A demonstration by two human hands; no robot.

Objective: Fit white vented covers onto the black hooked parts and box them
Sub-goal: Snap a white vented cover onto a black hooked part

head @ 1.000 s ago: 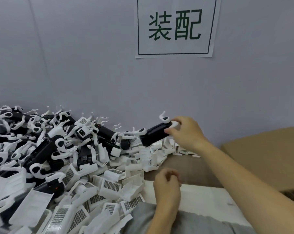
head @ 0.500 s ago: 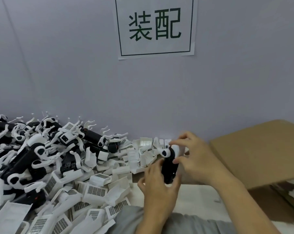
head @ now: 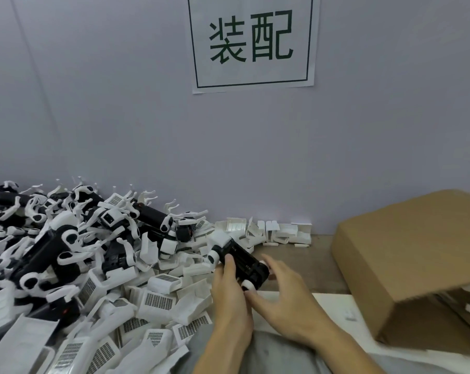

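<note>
My left hand (head: pixel 230 295) grips a black hooked part (head: pixel 240 259) with white end pieces, holding it tilted above the table edge, thumb on its top face. My right hand (head: pixel 279 298) lies beside the part's lower right end, fingers spread and touching it near a white round knob. A big heap of black hooked parts (head: pixel 53 255) fills the left. White vented covers (head: pixel 158 300) lie piled in front of that heap and under my left hand.
An open cardboard box (head: pixel 406 265) stands at the right with its flap raised toward me. Small white clips (head: pixel 279 232) lie along the grey wall, which carries a paper sign (head: pixel 251 41). A white sheet (head: pixel 333 309) covers the near table.
The right hand brought a black part from the pile toward me. The left hand took hold of it, and the part has turned from upright to lying tilted.
</note>
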